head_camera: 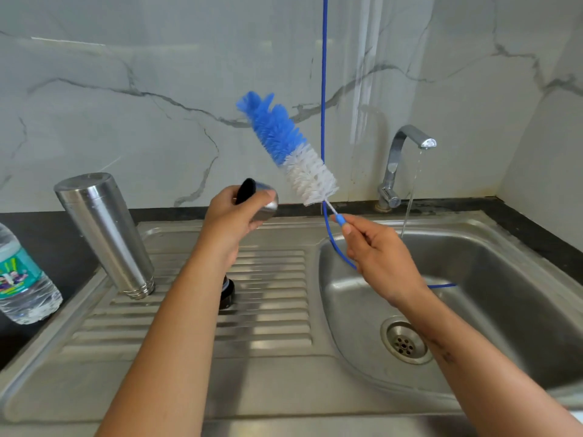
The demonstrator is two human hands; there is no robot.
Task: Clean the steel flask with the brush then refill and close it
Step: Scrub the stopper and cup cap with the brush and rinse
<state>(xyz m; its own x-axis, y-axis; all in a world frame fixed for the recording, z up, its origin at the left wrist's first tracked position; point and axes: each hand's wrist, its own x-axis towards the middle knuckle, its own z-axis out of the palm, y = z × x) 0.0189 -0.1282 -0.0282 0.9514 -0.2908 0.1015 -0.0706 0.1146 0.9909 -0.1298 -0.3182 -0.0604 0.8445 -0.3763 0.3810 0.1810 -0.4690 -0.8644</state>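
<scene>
One plastic bottle [23, 279] left of inverted flask [104, 231]; tap [407, 152] running.

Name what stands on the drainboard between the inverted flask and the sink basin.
In the head view, a small black stopper stands between the flask and basin, partly hidden behind the left forearm.

Plastic water bottle [22, 279], teal label, lying tilted at the far left on the dark bench [60, 244]. Stainless steel sink [492, 298] with round drain strainer [404, 342]; ribbed drainboard [271, 298] to its left. Chrome tap [398, 165] at the back, a thin stream of water running from its spout. White marble-patterned wall [132, 99] with grey veins behind.
</scene>
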